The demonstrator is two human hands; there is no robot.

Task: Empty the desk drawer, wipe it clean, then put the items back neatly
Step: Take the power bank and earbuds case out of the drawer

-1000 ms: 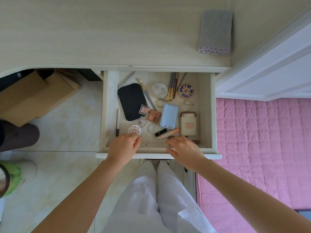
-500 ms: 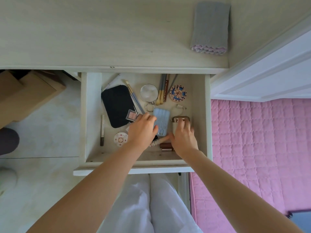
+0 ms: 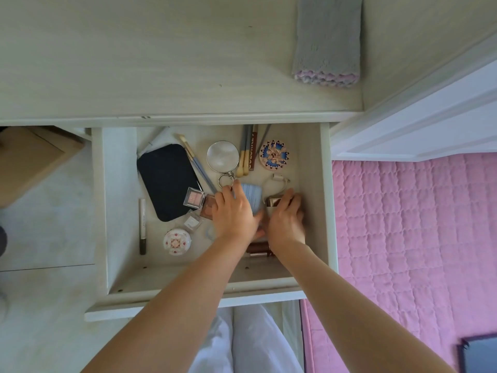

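Note:
The open desk drawer holds several small items. My left hand curls over a light blue ribbed case in the drawer's middle. Beside it, my right hand grips a cream case with a rose-gold top; most of that case is hidden. Around them lie a black pad, a round mirror, a patterned disc, brushes, a pink eyeshadow, a round compact, a pen and brown tubes under my wrists.
A folded grey cloth lies on the desk top at the back right. A pink quilted bed cover borders the drawer on the right. A cardboard box sits under the desk at the left.
Both hands moved from the drawer's front edge into the drawer. The left now covers the blue case and the right has closed around the cream case.

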